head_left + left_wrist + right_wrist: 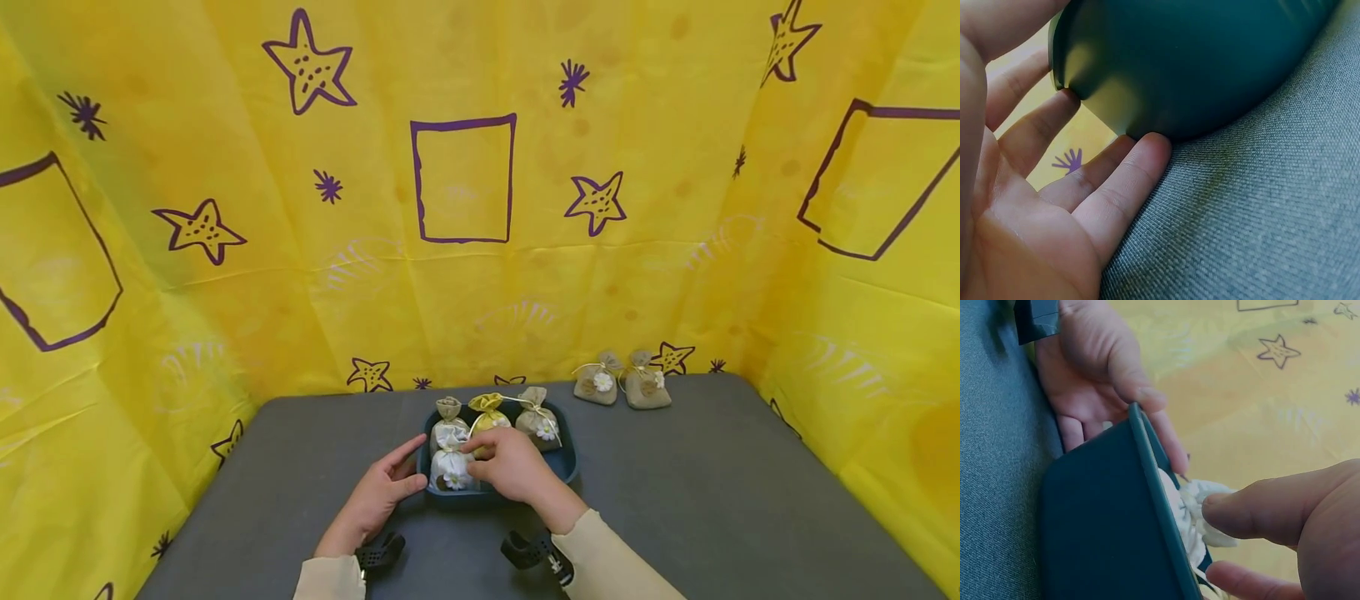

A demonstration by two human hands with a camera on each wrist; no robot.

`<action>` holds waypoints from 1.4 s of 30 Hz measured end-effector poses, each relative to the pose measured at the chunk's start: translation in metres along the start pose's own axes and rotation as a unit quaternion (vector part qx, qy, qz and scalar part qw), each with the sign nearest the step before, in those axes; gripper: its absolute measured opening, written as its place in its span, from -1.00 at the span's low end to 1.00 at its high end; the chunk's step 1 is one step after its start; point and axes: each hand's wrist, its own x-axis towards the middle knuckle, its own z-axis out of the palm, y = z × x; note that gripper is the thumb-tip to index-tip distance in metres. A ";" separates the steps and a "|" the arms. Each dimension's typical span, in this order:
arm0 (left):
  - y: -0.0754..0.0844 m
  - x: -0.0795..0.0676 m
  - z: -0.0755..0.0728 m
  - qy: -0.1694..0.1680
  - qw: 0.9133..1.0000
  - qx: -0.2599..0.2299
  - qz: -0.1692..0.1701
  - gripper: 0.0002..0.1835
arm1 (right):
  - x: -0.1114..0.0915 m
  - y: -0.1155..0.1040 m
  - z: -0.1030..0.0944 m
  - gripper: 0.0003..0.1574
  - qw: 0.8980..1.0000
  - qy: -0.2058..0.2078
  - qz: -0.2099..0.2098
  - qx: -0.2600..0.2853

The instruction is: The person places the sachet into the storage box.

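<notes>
Left hand (377, 493) spread along the dark tray's (573, 454) left side, right hand (517, 467) at the white pouch (452, 463) in its near-left corner, can't tell if pinching.

Can't read any text here, nothing legible on the bags (453, 468) in the tray (1104, 519) or curtain (465, 283) behind it.

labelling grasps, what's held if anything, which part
Right hand touches white pouch near its neck; whether gripped can't be told. Left hand touches tray at left end.
</notes>
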 end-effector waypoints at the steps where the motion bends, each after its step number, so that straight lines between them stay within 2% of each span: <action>1: 0.000 0.000 0.000 -0.003 1.000 -0.007 0.003 -0.31 | -0.001 0.001 -0.001 -0.77 1.000 0.001 0.000 0.001; 6: -0.001 -0.002 0.000 -0.001 1.000 -0.009 -0.003 -0.29 | -0.006 0.003 -0.008 -0.70 0.999 -0.003 -0.003 0.053; 13: -0.002 -0.004 -0.001 0.009 1.000 -0.003 -0.005 -0.28 | -0.020 0.009 -0.030 -0.58 0.986 -0.029 0.006 0.167; 19: -0.002 -0.003 0.000 0.011 1.000 -0.006 -0.007 -0.28 | -0.036 0.018 -0.061 -0.52 0.974 0.001 0.001 0.227; 23: -0.002 -0.003 0.000 0.012 1.000 -0.006 -0.010 -0.29 | -0.045 0.033 -0.086 -0.46 0.968 0.021 0.004 0.252; 27: -0.001 -0.003 0.000 0.017 1.000 0.003 -0.012 -0.30 | -0.055 0.051 -0.110 -0.39 0.951 0.025 0.007 0.308; 30: 0.001 -0.003 0.001 0.019 1.000 0.006 -0.014 -0.30 | -0.064 0.066 -0.127 -0.45 0.936 0.025 0.003 0.351; 33: 0.002 -0.003 0.001 0.019 1.000 0.006 -0.014 -0.30 | -0.074 0.082 -0.143 -0.52 0.930 0.031 0.000 0.367; 36: 0.003 -0.003 0.002 0.020 1.000 0.012 -0.012 -0.30 | -0.083 0.098 -0.155 -0.53 0.929 0.048 0.012 0.367; 42: 0.005 -0.002 0.002 0.016 1.000 0.023 -0.010 -0.30 | -0.099 0.133 -0.176 -0.47 0.932 0.089 0.072 0.345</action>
